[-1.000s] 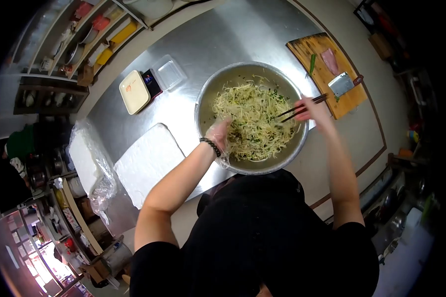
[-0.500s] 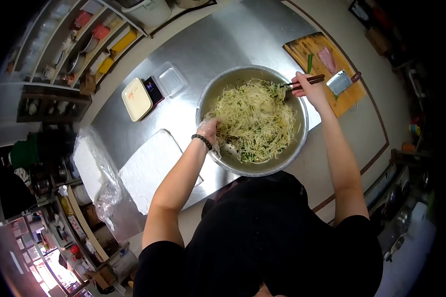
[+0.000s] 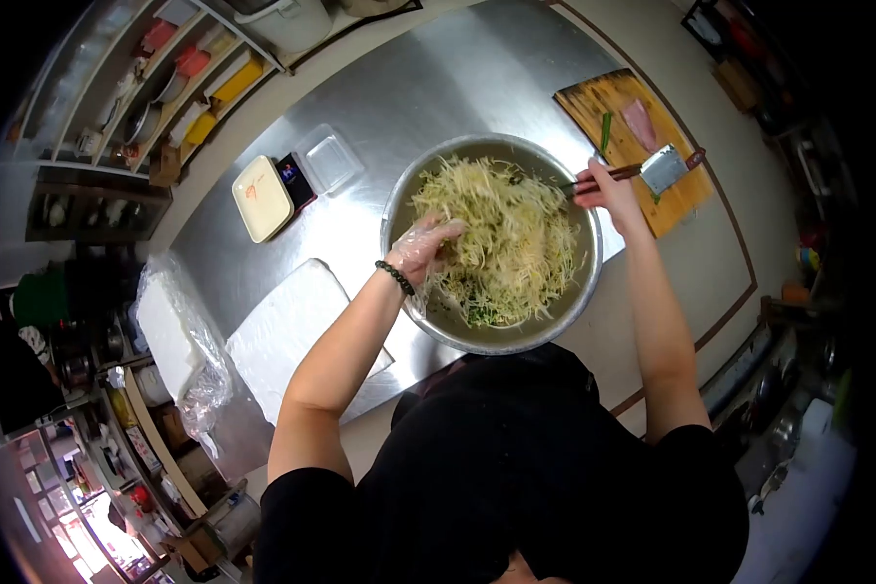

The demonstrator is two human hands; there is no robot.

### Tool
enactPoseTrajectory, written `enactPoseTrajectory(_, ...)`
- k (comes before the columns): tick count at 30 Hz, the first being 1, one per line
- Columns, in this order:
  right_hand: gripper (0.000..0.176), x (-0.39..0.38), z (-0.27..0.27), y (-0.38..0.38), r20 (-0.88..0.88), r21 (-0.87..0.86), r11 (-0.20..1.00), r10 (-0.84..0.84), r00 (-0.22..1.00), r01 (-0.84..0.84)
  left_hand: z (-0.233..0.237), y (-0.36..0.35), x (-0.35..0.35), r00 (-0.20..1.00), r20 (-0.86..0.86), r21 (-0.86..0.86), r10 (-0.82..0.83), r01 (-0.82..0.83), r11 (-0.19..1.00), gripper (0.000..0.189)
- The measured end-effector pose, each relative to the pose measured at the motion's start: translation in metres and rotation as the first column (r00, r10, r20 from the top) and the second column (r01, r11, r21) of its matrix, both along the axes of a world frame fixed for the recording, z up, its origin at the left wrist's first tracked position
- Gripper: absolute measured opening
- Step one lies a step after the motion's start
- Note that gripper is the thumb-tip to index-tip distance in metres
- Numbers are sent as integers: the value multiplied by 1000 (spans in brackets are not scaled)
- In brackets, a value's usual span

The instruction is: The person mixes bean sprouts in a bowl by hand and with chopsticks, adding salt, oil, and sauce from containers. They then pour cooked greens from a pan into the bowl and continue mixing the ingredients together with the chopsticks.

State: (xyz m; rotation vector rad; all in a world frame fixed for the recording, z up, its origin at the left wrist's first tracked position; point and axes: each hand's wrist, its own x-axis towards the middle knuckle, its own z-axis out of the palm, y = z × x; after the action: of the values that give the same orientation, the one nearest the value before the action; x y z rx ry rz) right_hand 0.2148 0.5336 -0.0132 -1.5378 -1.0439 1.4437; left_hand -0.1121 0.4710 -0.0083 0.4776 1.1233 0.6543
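Observation:
A large round metal bowl (image 3: 395, 195) on the steel table holds a heap of pale shredded vegetable (image 3: 506, 234) with green bits. In a clear plastic glove, my left hand (image 3: 424, 249) is over the bowl's left side, its fingers apart at the edge of the shreds; a dark bead bracelet is on that wrist. At the right rim my right hand (image 3: 608, 191) grips dark chopsticks (image 3: 586, 183), whose tips reach into the bowl beside the shreds.
At the right, a wooden board (image 3: 686, 206) bears a cleaver (image 3: 663, 170), pink meat (image 3: 639, 126) and a green stalk (image 3: 605, 132). Leftward are a cream tray (image 3: 262, 200), a clear container (image 3: 329, 161), a white wrapped slab (image 3: 292, 331) and plastic-wrapped white material (image 3: 170, 326).
My left hand has moved up and to the right, its fingers spreading from the bowl's edge. The shreds have shifted. My right hand is slightly lower, still holding the chopsticks.

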Motion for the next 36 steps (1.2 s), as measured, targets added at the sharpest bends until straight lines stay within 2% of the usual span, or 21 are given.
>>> enactPoseTrajectory(2,44,0,-15,1,108,-36,999,33,994,-29,-37,6,-11,998,-44,-54,39,-42,998,47)
enactPoseTrajectory(4,39,-42,-46,-9,-11,-90,996,-29,1000,28,-70,15,-6,950,-210,-373,230,-295,880,57)
enactPoseTrajectory(5,38,-60,-54,-10,-72,-148,989,-27,997,17,-72,16,12,955,-230,-329,186,-256,909,67)
enactPoseTrajectory(8,38,-93,-54,-20,-222,-202,976,30,975,-76,-118,35,13,990,-129,-190,56,-80,979,59)
enactPoseTrajectory(11,40,-79,-17,-32,-354,-86,992,53,934,-88,-12,14,14,992,-121,108,-37,50,993,63)
enactPoseTrajectory(12,41,-70,-9,-29,-279,-54,995,61,958,-79,7,11,16,982,-148,208,-119,149,967,59)
enactPoseTrajectory(14,41,-52,8,-16,7,19,1000,11,1000,-11,30,13,21,962,-224,95,-156,181,979,45)
enactPoseTrajectory(17,41,-25,5,4,185,97,994,-65,981,48,-24,43,12,950,-308,48,58,-45,998,57)
enactPoseTrajectory(19,40,-22,-18,14,169,93,989,-130,977,116,-117,82,-4,938,-332,-5,-98,102,995,60)
enactPoseTrajectory(20,39,-26,-50,22,40,39,991,-127,991,125,-160,101,-12,924,-339,-29,-176,177,984,61)
enactPoseTrajectory(21,39,-41,-62,23,-65,7,993,-115,991,116,-117,84,22,786,-615,131,-65,183,974,55)
enactPoseTrajectory(22,39,-56,-64,22,-166,-25,995,-103,981,101,-58,72,46,827,-562,151,-22,128,980,51)
enactPoseTrajectory(24,39,-64,-59,23,-142,-68,996,-74,987,65,-49,77,56,517,-854,196,-58,423,885,59)
enactPoseTrajectory(25,40,-56,-56,17,-210,-36,998,-57,976,50,-47,72,56,519,-852,181,-73,421,889,59)
enactPoseTrajectory(27,42,-30,-44,5,-260,-31,998,-59,964,53,24,54,54,240,-940,8,-243,729,685,61)
enactPoseTrajectory(30,43,5,-2,-13,-31,74,995,-65,997,67,37,13,54,276,-898,27,-342,812,583,56)
enactPoseTrajectory(31,43,6,10,-19,65,93,993,-75,995,69,8,-10,48,463,-884,355,-58,749,559,46)
enactPoseTrajectory(32,43,-2,12,-25,65,87,994,-75,995,70,-15,-21,40,462,-885,352,-63,750,561,46)
enactPoseTrajectory(34,40,-30,17,-37,73,158,986,-65,995,53,-46,-32,23,751,-658,271,-59,309,912,38)
enactPoseTrajectory(35,33,-54,11,-45,86,120,992,-38,996,27,-54,-36,21,748,-661,266,-63,313,912,38)
enactPoseTrajectory(36,27,-82,-1,-59,98,78,997,-9,995,1,-60,-42,21,921,-389,64,33,-9,998,35)
